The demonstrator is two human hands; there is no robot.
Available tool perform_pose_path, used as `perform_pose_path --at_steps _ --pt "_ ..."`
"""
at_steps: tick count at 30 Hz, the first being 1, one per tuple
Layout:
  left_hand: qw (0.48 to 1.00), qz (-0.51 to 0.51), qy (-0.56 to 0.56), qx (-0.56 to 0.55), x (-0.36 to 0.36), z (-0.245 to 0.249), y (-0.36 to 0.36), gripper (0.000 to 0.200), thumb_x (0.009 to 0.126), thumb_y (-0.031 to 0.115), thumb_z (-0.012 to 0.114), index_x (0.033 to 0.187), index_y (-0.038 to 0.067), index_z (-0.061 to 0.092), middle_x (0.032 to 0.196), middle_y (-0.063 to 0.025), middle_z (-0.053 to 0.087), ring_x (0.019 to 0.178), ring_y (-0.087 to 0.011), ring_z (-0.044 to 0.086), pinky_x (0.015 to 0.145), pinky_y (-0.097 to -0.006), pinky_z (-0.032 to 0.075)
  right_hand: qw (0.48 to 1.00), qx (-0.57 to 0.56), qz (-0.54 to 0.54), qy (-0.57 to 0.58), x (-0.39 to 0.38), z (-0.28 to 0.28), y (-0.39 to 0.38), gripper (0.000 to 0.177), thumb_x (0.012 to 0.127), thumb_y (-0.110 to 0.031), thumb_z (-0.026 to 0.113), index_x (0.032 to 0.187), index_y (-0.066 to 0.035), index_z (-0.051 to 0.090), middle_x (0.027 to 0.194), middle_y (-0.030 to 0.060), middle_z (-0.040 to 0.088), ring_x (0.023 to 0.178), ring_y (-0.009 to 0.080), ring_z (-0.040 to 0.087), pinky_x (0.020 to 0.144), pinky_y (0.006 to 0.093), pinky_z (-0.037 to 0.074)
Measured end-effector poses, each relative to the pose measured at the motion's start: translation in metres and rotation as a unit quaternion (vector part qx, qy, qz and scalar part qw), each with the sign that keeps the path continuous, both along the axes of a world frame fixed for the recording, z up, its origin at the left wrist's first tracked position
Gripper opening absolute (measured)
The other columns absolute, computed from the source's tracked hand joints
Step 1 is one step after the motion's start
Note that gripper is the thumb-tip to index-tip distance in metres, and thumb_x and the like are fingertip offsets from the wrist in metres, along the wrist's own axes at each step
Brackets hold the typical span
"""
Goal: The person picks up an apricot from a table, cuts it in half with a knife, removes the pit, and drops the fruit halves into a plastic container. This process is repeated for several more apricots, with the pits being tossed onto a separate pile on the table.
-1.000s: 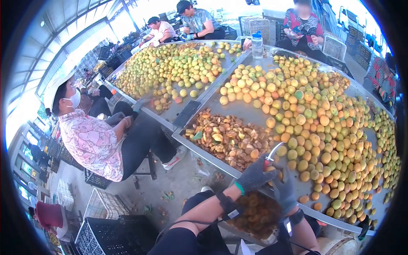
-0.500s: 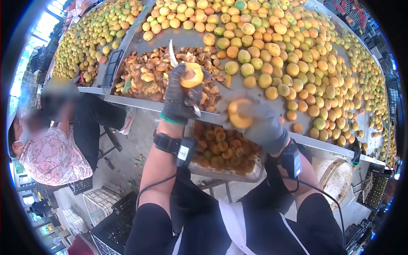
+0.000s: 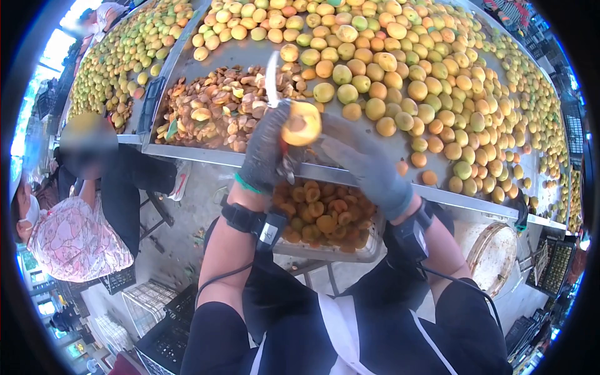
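Note:
My left hand [image 3: 264,153], in a dark grey glove, grips a small knife [image 3: 272,78] with its blade pointing up. The same hand pinches an orange apricot half [image 3: 302,123] against the knife handle. My right hand [image 3: 370,170], also gloved, holds nothing. Its fingers are spread and reach toward the half, just right of it. Both hands hover over the near edge of the metal table [image 3: 350,176]. Right under them sits a tray of halved apricots [image 3: 325,215].
A heap of pits and scraps [image 3: 209,112] lies on the table to the left. Whole apricots [image 3: 425,94] cover its right side. A seated person in a floral shirt [image 3: 75,240] is at left. Crates [image 3: 156,306] stand below, a round basket [image 3: 494,256] at right.
My right hand no longer holds the apricot half it had half a second ago and is open. My left hand has shifted slightly right, still with knife and half.

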State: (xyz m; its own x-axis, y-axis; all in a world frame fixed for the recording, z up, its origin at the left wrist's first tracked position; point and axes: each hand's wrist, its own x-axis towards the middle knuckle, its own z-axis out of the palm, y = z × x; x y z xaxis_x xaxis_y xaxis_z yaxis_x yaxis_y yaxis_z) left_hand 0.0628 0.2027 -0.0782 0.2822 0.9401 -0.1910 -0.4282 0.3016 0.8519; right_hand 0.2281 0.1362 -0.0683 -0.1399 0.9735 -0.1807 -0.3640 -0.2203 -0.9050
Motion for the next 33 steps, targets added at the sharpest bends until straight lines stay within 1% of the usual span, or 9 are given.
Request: perform_pose_path --at_steps 2,6,10,12,19,22,27,29,33 --pt "0.695 0.019 0.379 0.611 -0.012 -0.038 0.015 0.031 0.095 0.024 0.059 0.118 0.003 0.056 0.113 -0.0116 0.064 0.088 -0.0171 0.067 0.066 -0.0211 0.053 0.983 -0.028 0.030 0.179 -0.010 -0.004 0.003 0.046 0.097 -0.019 0.057 0.137 -0.002 0.043 0.129 0.0088 0.053 0.115 0.0152 0.054 0.095 0.0312 0.051" --pt "0.993 -0.061 0.105 -0.013 -0.003 -0.015 0.010 0.039 0.091 0.026 0.066 0.119 0.001 0.059 0.095 -0.0053 0.066 0.077 -0.0133 0.066 0.061 -0.0233 0.051 0.950 -0.036 -0.024 0.309 -0.009 -0.038 0.013 0.041 0.098 -0.018 0.054 0.135 -0.002 0.046 0.131 0.0085 0.054 0.119 0.0230 0.055 0.095 0.0388 0.051" --pt "0.928 -0.100 0.289 0.214 0.008 -0.017 -0.004 0.031 0.091 0.029 0.067 0.110 0.006 0.063 0.074 -0.0017 0.065 0.060 -0.0083 0.061 0.051 -0.0241 0.047 0.936 -0.101 -0.024 0.335 0.018 -0.048 0.017 0.042 0.092 -0.008 0.057 0.133 -0.003 0.048 0.127 0.0119 0.055 0.117 0.0248 0.055 0.098 0.0373 0.048" --pt "0.940 -0.137 0.279 0.142 0.004 -0.019 -0.005 0.027 0.088 0.020 0.070 0.109 0.005 0.062 0.075 -0.0025 0.065 0.057 -0.0101 0.062 0.049 -0.0235 0.047 0.828 0.277 -0.129 -0.470 0.029 -0.055 0.010 0.047 0.084 0.001 0.064 0.129 -0.001 0.050 0.119 0.0126 0.060 0.109 0.0247 0.060 0.092 0.0349 0.050" --pt "0.993 -0.009 0.055 0.104 -0.034 -0.004 0.013 0.045 0.101 0.039 0.047 0.132 0.007 0.052 0.074 -0.0020 0.063 0.036 -0.0022 0.039 0.035 -0.0163 0.030 0.966 0.110 0.232 -0.025 0.014 -0.048 0.002 0.041 0.088 0.008 0.054 0.128 0.000 0.053 0.120 0.0121 0.061 0.108 0.0170 0.061 0.072 0.0221 0.053" --pt "0.929 -0.251 -0.272 0.020 -0.031 -0.017 0.015 0.027 0.097 0.026 0.057 0.112 0.004 0.061 0.083 -0.0051 0.067 0.052 -0.0066 0.057 0.042 -0.0185 0.044 0.944 0.199 0.220 -0.145 -0.016 -0.055 -0.012 0.053 0.083 0.003 0.062 0.134 -0.010 0.053 0.133 0.0104 0.055 0.112 0.0227 0.058 0.088 0.0325 0.055" --pt "0.966 -0.183 -0.142 0.112 -0.031 -0.022 0.004 0.050 0.096 0.036 0.056 0.136 0.006 0.048 0.090 -0.0037 0.062 0.071 -0.0146 0.059 0.060 -0.0266 0.049 0.864 0.407 0.119 -0.271 -0.023 -0.045 -0.006 0.038 0.096 -0.023 0.055 0.131 -0.007 0.056 0.122 0.0090 0.061 0.104 0.0178 0.061 0.093 0.0287 0.049" --pt "0.980 -0.109 -0.097 0.135 -0.026 -0.011 -0.002 0.053 0.094 0.040 0.059 0.134 0.007 0.049 0.098 -0.0066 0.064 0.075 -0.0153 0.057 0.064 -0.0307 0.049 0.968 -0.046 0.221 -0.107 -0.022 -0.026 -0.001 0.035 0.096 -0.026 0.058 0.124 -0.004 0.059 0.110 0.0061 0.065 0.096 0.0137 0.061 0.085 0.0266 0.049" --pt "0.961 -0.126 -0.217 0.118 -0.022 -0.015 0.013 0.037 0.098 0.027 0.054 0.127 0.005 0.054 0.091 -0.0055 0.067 0.056 -0.0081 0.053 0.050 -0.0215 0.045 0.976 -0.027 0.129 -0.172 -0.026 -0.025 -0.001 0.033 0.093 -0.026 0.064 0.113 0.000 0.062 0.099 0.0037 0.065 0.088 0.0102 0.059 0.080 0.0260 0.049"
